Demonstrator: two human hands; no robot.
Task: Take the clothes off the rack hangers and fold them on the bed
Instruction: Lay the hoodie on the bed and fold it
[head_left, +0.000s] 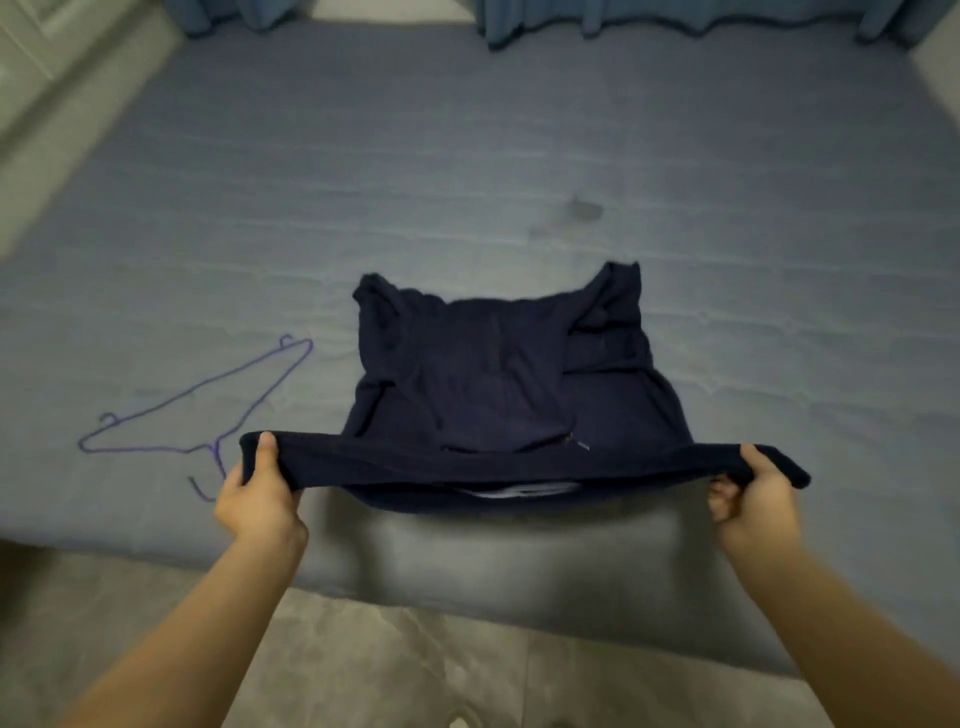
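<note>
Purple wire makes up the hanger lying flat on the bed, over on the left. Its hook end sits near the left hand and part of it hides behind that hand.

That left hand pinches one near corner of the dark blue shirt. The thumb lies on top of the cloth and the other fingers curl under it, so this grip is tight on the shirt.

Most of the shirt lies on the bed, in the middle and close to the near edge. It is very dark blue, almost black, and looks soft. Its near edge is lifted up and pulled straight between the two hands, like a tight band. Under that lifted edge a bit of pale cloth shows. A tiny light tag shows near the middle of the shirt. At the far end, two bunched bits stick up at the corners, one left and one right. The cloth has folds and creases.

On the right, the right hand holds the other near corner. Its fingers are curled round the cloth, so this grip is tight on the shirt too.

Grey-blue cloth covers the bed, with a small dark spot past the shirt. Blue curtains hang at the far side. Pale floor shows below the arms.
</note>
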